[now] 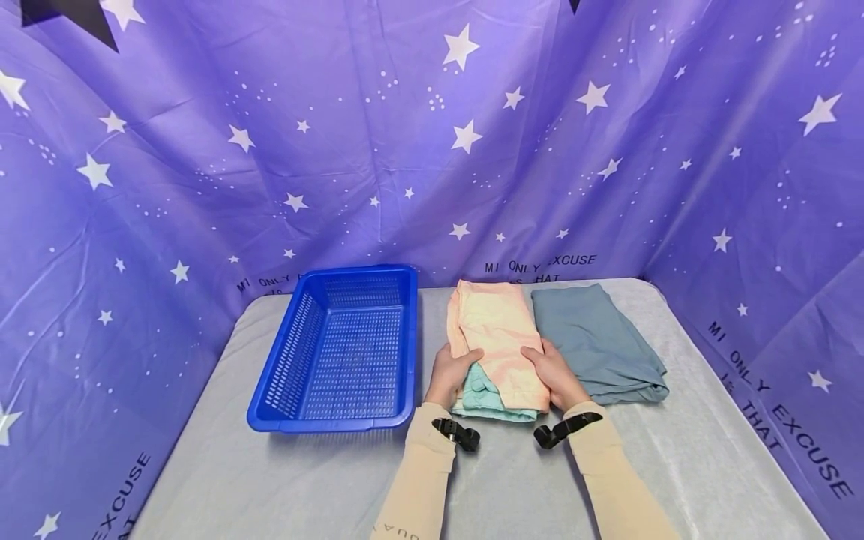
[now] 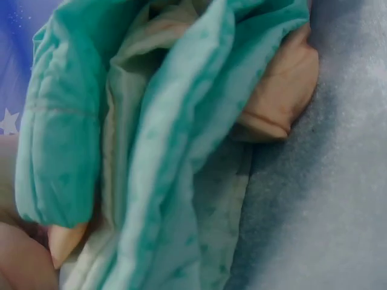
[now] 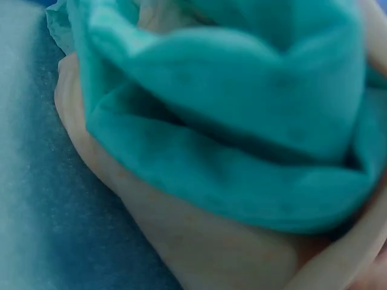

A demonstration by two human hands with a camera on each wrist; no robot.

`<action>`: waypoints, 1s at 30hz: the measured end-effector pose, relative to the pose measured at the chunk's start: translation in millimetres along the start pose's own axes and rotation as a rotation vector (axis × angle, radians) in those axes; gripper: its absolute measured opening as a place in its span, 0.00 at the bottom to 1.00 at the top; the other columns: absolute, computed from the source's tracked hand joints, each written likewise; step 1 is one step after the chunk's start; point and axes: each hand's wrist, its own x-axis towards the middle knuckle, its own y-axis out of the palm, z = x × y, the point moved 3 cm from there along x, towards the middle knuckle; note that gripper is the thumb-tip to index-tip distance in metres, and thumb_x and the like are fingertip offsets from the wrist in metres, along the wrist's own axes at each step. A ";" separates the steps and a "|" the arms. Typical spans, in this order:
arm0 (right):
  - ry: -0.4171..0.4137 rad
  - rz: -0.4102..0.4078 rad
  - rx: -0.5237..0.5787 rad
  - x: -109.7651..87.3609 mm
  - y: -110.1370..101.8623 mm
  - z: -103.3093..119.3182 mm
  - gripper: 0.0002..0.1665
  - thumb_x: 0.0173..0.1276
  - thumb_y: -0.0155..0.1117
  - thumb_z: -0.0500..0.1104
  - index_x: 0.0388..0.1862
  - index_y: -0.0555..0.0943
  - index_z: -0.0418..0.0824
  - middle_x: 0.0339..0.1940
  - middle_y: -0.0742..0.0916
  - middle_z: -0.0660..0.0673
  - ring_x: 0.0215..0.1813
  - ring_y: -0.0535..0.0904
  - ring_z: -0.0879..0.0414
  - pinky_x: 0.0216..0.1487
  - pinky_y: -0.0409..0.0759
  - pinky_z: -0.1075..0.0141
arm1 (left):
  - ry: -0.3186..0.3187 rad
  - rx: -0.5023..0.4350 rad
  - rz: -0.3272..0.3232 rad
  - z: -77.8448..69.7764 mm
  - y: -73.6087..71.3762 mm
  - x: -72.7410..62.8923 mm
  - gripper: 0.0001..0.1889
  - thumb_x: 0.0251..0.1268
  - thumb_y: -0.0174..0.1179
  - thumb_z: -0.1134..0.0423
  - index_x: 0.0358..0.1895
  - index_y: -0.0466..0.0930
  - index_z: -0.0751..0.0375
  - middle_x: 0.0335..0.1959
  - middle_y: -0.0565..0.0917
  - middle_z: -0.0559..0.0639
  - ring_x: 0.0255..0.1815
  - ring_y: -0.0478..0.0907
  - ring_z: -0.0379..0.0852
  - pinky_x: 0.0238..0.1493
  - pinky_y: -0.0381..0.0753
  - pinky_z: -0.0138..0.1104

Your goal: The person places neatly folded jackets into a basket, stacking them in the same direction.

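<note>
A folded peach garment lies over a folded teal garment on the table. My left hand grips the left side of this bundle, thumb on top and the other fingers hidden beneath the cloth. On the right side, my right hand holds it the same way. Close up, the left wrist view shows loose teal folds with peach cloth behind. Thick teal layers over pale peach cloth fill the right wrist view.
A blue plastic basket with perforated walls stands to the left. Right of the bundle lies a folded grey-blue garment, close beside my right hand. A grey cloth covers the table. Purple star-printed curtains hang around it.
</note>
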 end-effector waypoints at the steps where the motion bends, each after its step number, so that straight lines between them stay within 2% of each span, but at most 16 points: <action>1: -0.002 -0.001 -0.009 -0.2 0.0 -0.2 0.46 0.82 0.48 0.48 0.85 0.38 0.37 0.82 0.58 0.29 0.78 0.63 0.37 0.77 0.65 0.45 | -0.009 -0.006 0.004 0.5 0.0 0.2 0.41 0.64 0.71 0.55 0.76 0.64 0.67 0.72 0.73 0.63 0.72 0.71 0.58 0.72 0.72 0.48; 5: -0.006 -0.007 -0.010 0.0 0.1 -1.6 0.46 0.82 0.49 0.45 0.85 0.37 0.37 0.83 0.55 0.30 0.80 0.59 0.36 0.79 0.60 0.43 | -0.044 -0.042 0.013 1.4 0.1 0.8 0.48 0.63 0.71 0.57 0.80 0.53 0.69 0.79 0.62 0.66 0.78 0.64 0.60 0.76 0.67 0.49; 7: -0.009 -0.010 -0.014 0.0 0.3 -1.7 0.46 0.82 0.50 0.44 0.85 0.37 0.37 0.84 0.54 0.30 0.81 0.58 0.36 0.80 0.59 0.43 | -0.045 -0.056 0.020 1.3 0.1 1.2 0.48 0.63 0.70 0.58 0.81 0.52 0.69 0.79 0.62 0.66 0.77 0.64 0.60 0.76 0.68 0.49; 10: -0.012 -0.011 -0.010 0.1 0.9 -1.6 0.46 0.81 0.50 0.42 0.85 0.37 0.37 0.84 0.54 0.30 0.81 0.58 0.36 0.80 0.59 0.44 | -0.042 -0.074 0.028 1.6 0.0 1.5 0.47 0.63 0.71 0.59 0.80 0.54 0.67 0.77 0.66 0.65 0.75 0.68 0.58 0.73 0.71 0.47; 16: -0.014 -0.006 0.001 1.7 1.6 -1.9 0.46 0.81 0.50 0.40 0.85 0.36 0.37 0.84 0.54 0.30 0.81 0.58 0.37 0.80 0.58 0.44 | -0.018 -0.094 0.058 1.1 1.1 2.6 0.39 0.63 0.70 0.61 0.77 0.65 0.60 0.68 0.78 0.58 0.63 0.78 0.49 0.63 0.79 0.41; 20: -0.030 -0.003 0.003 2.1 2.0 -1.7 0.45 0.80 0.49 0.39 0.86 0.38 0.39 0.84 0.55 0.32 0.81 0.57 0.38 0.81 0.58 0.45 | 0.010 -0.094 0.063 -0.9 1.3 1.9 0.37 0.62 0.71 0.63 0.75 0.68 0.57 0.66 0.80 0.55 0.58 0.79 0.45 0.60 0.80 0.38; 25: -0.054 -0.006 0.016 -0.1 2.5 0.0 0.43 0.79 0.49 0.36 0.86 0.43 0.43 0.84 0.58 0.34 0.80 0.60 0.40 0.80 0.60 0.46 | 0.040 -0.116 0.076 -5.4 2.7 -0.9 0.37 0.61 0.70 0.66 0.75 0.69 0.55 0.65 0.80 0.54 0.58 0.80 0.45 0.60 0.81 0.38; 30: -0.086 -0.025 0.016 -4.1 1.2 2.9 0.44 0.77 0.50 0.34 0.86 0.44 0.45 0.84 0.57 0.35 0.81 0.57 0.41 0.81 0.57 0.46 | 0.059 -0.149 0.079 -10.4 5.6 -3.5 0.38 0.60 0.70 0.67 0.75 0.68 0.54 0.67 0.80 0.53 0.60 0.78 0.45 0.65 0.77 0.40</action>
